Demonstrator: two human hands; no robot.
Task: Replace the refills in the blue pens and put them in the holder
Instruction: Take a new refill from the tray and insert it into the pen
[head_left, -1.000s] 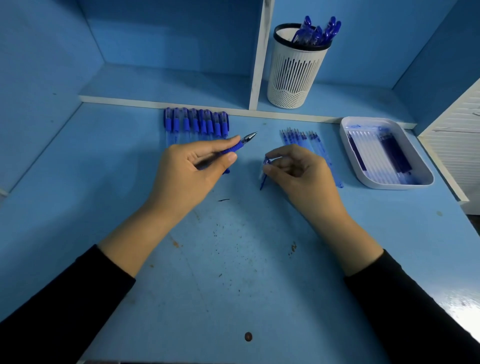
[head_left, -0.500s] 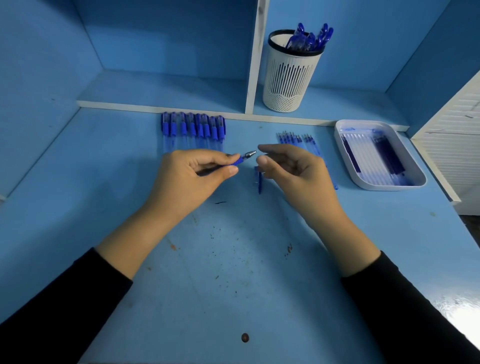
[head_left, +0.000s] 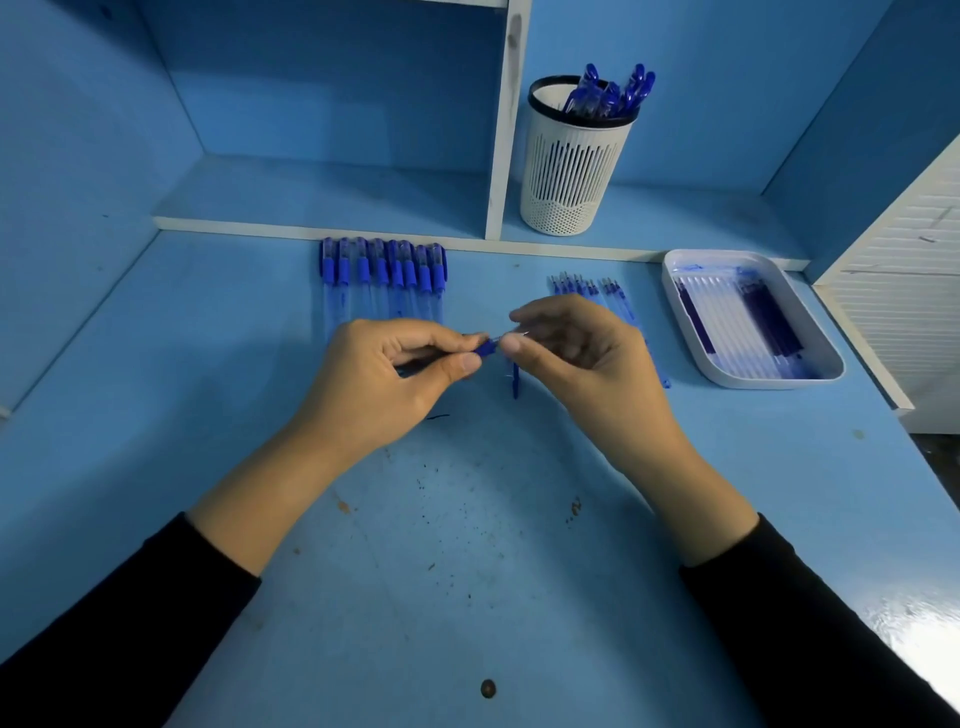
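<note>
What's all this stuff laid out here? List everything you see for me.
pen holder: one, white with black rim, on the shelf right of the divider
finished pens: several, blue, standing in the pen holder
capped pens: about eight, blue and clear, in a row at the back of the desk
loose refills: several, blue, on the desk behind the right hand, partly hidden
tray: one, white, at the right of the desk, holding more refills
small blue part: one, on the desk under the right hand
desk: one, blue, speckled
pen: one, blue, between the hands
left hand: holds the pen
right hand: pinches the pen's tip
</note>
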